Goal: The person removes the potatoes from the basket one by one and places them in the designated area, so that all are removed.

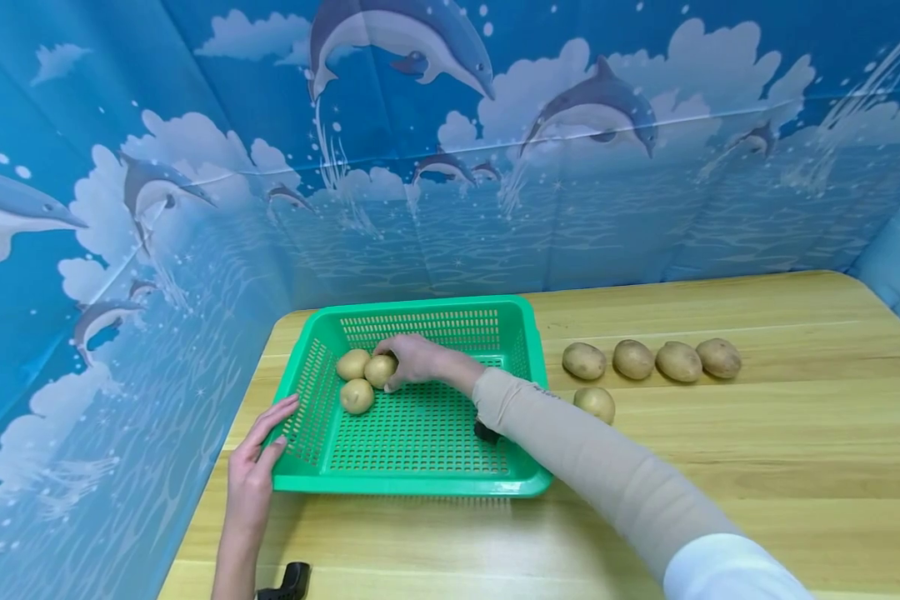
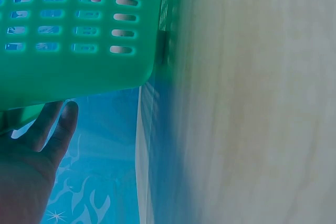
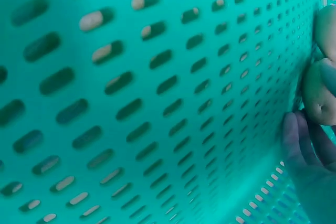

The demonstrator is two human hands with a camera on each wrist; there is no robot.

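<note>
A green plastic basket with slotted walls stands on the table. Inside, toward its left end, three potatoes sit close together: one at the back, one in front and one on the right. My right hand reaches into the basket, its fingers and thumb curled round the right-hand potato. In the right wrist view that hand is beside two potatoes, near the slotted floor. My left hand rests against the basket's left rim with its fingers extended. The left wrist view shows these fingers touching the basket edge.
Several potatoes lie in a row on the wooden table, right of the basket. Another potato lies nearer, partly behind my right sleeve. A dolphin-print curtain bounds the table at the back and left.
</note>
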